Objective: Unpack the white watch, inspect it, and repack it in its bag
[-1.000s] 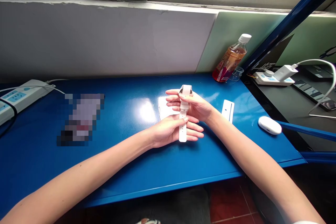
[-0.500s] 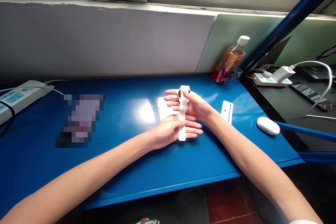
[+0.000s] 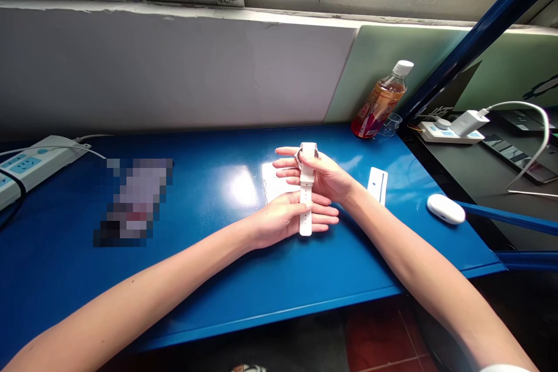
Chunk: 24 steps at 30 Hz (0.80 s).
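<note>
A white wristwatch (image 3: 307, 179) is held between my two hands above the blue table, its strap hanging lengthwise toward me. My left hand (image 3: 285, 218) pinches the lower, holed end of the strap under its thumb, the fingers stretched out flat behind it. Around the watch case at the upper end is my right hand (image 3: 325, 173), thumb pressed on the front and fingers extended behind. The watch face is mostly hidden by the thumb and strap. Behind the hands lies a white paper-like item (image 3: 279, 182), partly covered.
A blurred-out phone-like object (image 3: 142, 197) and a white power strip (image 3: 41, 160) are at left on the blue table (image 3: 209, 279). To the right are a slotted white piece (image 3: 377, 185), a white earbud case (image 3: 445, 209) and a drink bottle (image 3: 379, 102) by the wall.
The watch has shifted slightly to the right, and its strap hangs a little straighter. Both hands keep their hold on it.
</note>
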Available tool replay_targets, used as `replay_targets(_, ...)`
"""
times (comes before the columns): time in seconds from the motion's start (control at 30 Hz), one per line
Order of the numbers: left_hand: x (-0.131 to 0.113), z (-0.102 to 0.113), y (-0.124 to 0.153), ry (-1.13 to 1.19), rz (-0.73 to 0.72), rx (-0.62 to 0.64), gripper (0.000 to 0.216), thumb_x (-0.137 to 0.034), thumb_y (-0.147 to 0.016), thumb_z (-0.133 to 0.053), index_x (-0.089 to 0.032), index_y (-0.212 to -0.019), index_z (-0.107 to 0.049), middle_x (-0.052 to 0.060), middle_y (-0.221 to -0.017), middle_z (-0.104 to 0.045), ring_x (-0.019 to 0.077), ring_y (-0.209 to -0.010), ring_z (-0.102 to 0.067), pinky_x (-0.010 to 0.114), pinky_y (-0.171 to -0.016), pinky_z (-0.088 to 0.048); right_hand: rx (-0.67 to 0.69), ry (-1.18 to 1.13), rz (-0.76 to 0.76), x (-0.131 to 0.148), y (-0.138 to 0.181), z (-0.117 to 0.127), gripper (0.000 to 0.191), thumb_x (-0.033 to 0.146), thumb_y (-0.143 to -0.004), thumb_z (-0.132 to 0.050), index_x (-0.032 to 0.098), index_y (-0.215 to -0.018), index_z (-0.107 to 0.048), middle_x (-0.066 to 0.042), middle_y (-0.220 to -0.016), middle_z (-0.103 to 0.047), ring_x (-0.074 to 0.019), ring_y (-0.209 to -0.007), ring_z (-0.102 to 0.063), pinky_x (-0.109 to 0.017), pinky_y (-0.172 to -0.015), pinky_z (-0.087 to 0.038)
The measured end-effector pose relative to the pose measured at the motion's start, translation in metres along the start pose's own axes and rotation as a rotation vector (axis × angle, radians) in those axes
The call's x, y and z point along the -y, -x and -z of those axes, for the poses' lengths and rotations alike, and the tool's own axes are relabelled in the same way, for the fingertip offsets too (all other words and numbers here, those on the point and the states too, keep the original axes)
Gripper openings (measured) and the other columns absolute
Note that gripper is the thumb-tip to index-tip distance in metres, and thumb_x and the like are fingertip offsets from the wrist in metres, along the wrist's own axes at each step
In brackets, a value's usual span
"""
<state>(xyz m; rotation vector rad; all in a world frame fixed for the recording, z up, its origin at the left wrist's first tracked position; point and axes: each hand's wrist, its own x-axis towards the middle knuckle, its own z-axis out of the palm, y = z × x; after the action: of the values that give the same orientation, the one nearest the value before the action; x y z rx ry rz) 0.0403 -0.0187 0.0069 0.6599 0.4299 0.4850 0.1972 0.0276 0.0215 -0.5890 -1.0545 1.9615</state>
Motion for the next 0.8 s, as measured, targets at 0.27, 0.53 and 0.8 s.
replay_targets(0.27, -0.004, 0.002, -0.002, -0.021, -0.008, 0.012, 0.025, -0.018, -0.093, -0.063, -0.006, -0.114, -0.07, 0.022, -0.118, -0.072, 0.0315, -0.11, -0.07, 0.048, -0.103, -0.049, 0.017, -0.074, 0.048, 0.003, 0.0, -0.003, 0.036, 0.042, -0.103, -0.047, 0.017, -0.12, -0.068, -0.007, -0.109, -0.078, -0.0163, -0.092, -0.075, -0.025, -0.075, -0.063)
replay_targets(0.53, -0.005, 0.002, -0.002, -0.055, 0.001, -0.007, 0.024, -0.017, -0.094, -0.061, -0.005, -0.112, -0.071, 0.022, -0.113, -0.073, 0.0303, -0.108, -0.071, 0.045, -0.1, -0.051, 0.018, 0.015, 0.063, 0.004, 0.002, -0.001, 0.033, 0.028, -0.091, -0.068, 0.018, -0.123, -0.067, -0.007, -0.113, -0.077, -0.0171, -0.097, -0.074, -0.022, -0.076, -0.061)
replay_targets(0.8, -0.007, -0.001, -0.001, -0.071, 0.005, -0.001, 0.025, -0.019, -0.095, -0.061, -0.007, -0.115, -0.07, 0.022, -0.116, -0.073, 0.0284, -0.104, -0.073, 0.044, -0.099, -0.052, 0.011, 0.042, -0.016, 0.014, 0.004, 0.007, 0.034, 0.034, -0.102, -0.047, 0.016, -0.124, -0.066, -0.011, -0.123, -0.074, -0.0184, -0.098, -0.074, -0.028, -0.082, -0.061)
